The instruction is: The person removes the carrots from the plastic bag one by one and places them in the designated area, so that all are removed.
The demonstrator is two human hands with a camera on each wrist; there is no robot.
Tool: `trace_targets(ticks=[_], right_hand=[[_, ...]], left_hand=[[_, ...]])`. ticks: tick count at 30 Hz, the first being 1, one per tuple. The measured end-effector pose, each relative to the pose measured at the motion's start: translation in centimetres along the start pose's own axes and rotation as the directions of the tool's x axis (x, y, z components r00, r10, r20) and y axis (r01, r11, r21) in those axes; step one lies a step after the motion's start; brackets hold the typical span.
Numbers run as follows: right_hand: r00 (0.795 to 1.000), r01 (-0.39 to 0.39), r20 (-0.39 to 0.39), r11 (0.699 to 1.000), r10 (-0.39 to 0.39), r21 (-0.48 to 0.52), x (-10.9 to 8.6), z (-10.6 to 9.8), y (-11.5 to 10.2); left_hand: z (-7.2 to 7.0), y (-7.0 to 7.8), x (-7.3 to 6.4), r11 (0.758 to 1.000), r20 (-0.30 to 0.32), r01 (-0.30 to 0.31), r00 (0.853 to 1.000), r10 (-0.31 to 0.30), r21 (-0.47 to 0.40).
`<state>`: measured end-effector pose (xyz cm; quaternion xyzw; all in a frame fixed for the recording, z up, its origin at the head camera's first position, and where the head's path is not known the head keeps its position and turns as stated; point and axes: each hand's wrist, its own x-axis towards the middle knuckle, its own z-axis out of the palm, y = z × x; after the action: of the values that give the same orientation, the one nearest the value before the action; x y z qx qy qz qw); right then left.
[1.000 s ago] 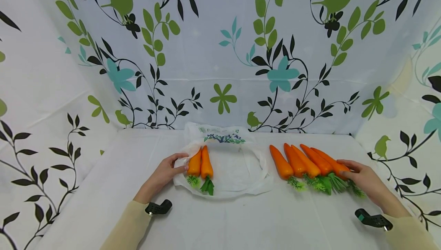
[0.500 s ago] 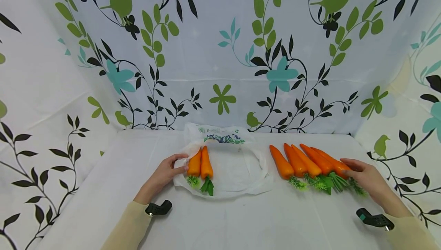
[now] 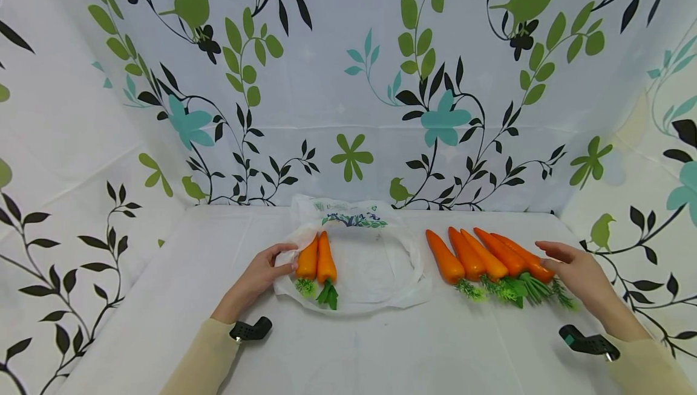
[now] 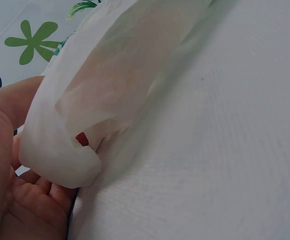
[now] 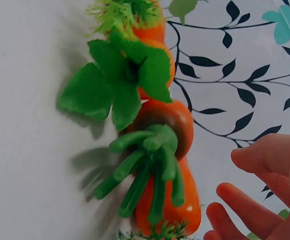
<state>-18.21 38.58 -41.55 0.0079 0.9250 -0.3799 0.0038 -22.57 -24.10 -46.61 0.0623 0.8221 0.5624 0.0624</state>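
Observation:
My left hand (image 3: pixel 265 270) grips the left edge of a white plastic bag (image 3: pixel 376 262) with its mouth spread towards me. Two orange toy carrots (image 3: pixel 325 259) with green tops lie side by side in the bag's left part. In the left wrist view, the bag's folded film (image 4: pixel 114 65) passes between my thumb and fingers. Several more carrots (image 3: pixel 465 254) lie in a row on the table, right of the bag. My right hand (image 3: pixel 579 274) hovers at the rightmost carrot (image 3: pixel 528 254), fingers parted and holding nothing. The right wrist view shows a gap between fingertips and the carrots' stubby green stems (image 5: pixel 150 165).
A white cloth covers the table (image 3: pixel 354 359). Behind it hangs a curtain (image 3: pixel 305 98) printed with leaves, birds and flowers. A dark printed tree (image 3: pixel 354 219) marks the bag's far side.
My right hand has loosened from the rightmost carrot and risen slightly off it, its fingers spreading. The left hand, the bag and the two carrots in it stay put.

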Motion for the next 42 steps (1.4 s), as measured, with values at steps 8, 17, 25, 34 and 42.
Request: trace_targets(ticks=[8,17,25,34,42], right_hand=[[0.999,0.04,-0.01,0.999,-0.04,0.017,0.0,0.9,-2.5],[0.993,0.116,-0.003,0.993,-0.116,0.03,0.6,3.3,-6.2],[0.986,0.165,0.028,0.984,-0.167,0.071,1.3,6.1,-9.2],[0.956,0.292,0.028,0.955,-0.294,0.05,2.7,10.6,-12.7],[0.941,0.303,0.117,0.943,-0.319,0.135,3.5,14.6,-14.9]], left_hand=[[0.1,-0.1,0.1,1.0,0.008,0.003,1.0,-0.003,-0.01],[0.4,3.2,-1.4,1.0,0.036,0.013,0.999,-0.013,-0.003],[0.2,1.0,0.1,1.0,0.025,0.01,1.0,-0.01,0.019],[0.0,0.1,0.3,1.0,0.018,0.008,1.0,-0.009,0.03],[-0.1,0.0,0.2,0.999,0.015,0.024,1.0,-0.024,0.023]])
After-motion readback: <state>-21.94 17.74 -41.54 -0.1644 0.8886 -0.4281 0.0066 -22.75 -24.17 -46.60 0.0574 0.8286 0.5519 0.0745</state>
